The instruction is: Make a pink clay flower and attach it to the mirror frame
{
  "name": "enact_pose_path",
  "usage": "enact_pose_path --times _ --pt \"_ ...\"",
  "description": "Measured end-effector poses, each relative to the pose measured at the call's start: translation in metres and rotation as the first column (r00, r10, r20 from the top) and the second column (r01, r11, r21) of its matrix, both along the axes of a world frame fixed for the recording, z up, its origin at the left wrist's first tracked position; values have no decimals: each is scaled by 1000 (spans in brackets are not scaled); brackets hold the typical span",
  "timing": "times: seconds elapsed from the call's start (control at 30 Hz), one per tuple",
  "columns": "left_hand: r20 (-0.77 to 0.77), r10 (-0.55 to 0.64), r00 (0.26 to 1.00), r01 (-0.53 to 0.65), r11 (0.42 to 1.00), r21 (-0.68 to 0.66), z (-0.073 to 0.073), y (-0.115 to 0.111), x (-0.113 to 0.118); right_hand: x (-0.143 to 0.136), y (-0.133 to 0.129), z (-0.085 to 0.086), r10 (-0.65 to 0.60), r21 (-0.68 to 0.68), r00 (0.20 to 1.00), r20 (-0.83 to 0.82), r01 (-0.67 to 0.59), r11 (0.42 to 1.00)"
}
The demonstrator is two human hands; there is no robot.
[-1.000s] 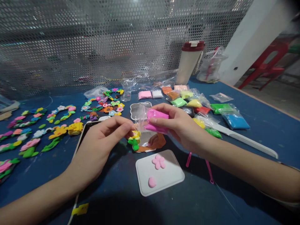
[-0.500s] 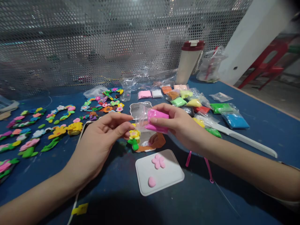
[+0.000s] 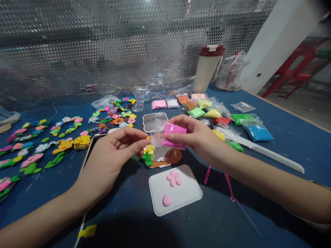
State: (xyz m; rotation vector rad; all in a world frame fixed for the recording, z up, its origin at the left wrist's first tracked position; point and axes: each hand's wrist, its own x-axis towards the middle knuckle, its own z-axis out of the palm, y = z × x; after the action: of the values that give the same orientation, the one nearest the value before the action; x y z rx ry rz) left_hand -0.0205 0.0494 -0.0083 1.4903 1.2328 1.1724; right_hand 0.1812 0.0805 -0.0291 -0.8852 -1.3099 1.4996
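My right hand (image 3: 196, 137) grips a bright pink clay packet (image 3: 175, 135) between thumb and fingers. At the packet's clear plastic end, the closed fingertips of my left hand (image 3: 116, 151) pinch together; what lies between them is too small to make out. Below and behind the packet stands a mirror (image 3: 160, 153) edged with orange clay and yellow flowers with green leaves. A white tray (image 3: 178, 201) lies nearer me, bearing a light pink clay flower (image 3: 174, 178) and a pink clay ball (image 3: 167, 200).
Many clay packets (image 3: 213, 113) lie at the back right, near a white comb (image 3: 278, 159) and a tumbler (image 3: 208, 69). Clay flower pieces (image 3: 64, 144) cover the left side. A phone (image 3: 93, 146) lies partly under my left hand. Pink tools (image 3: 229, 186) lie right of the tray.
The pink packet has tilted and shifted slightly right in my right hand. My left fingertips have come closer together beside its plastic end. The tray and its clay pieces look unchanged.
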Motion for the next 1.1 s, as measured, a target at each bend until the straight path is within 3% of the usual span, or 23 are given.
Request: enact_pose_path --times 0.27,0.37,0.5,0.6,0.77,1.1 --pt "-61 14 998 -12 999 37 -1 3 -5 -1 -1 1 69 36 996 49 -71 997" --pt "-211 29 977 -6 994 111 1 3 -7 0 -3 2 122 45 984 127 -128 991" --pt "-474 -8 880 129 966 223 5 -1 -5 -1 -7 4 156 91 966 204 -178 980" --pt "-571 -29 820 227 933 278 6 -2 -3 -3 -9 5 177 90 958 225 -201 975" --pt "-581 -107 807 300 922 247 5 -3 -2 -6 -14 8 167 124 950 264 -206 971" --pt "-606 -105 788 338 897 284 4 -5 -2 -7 -16 10 181 75 957 225 -203 976"
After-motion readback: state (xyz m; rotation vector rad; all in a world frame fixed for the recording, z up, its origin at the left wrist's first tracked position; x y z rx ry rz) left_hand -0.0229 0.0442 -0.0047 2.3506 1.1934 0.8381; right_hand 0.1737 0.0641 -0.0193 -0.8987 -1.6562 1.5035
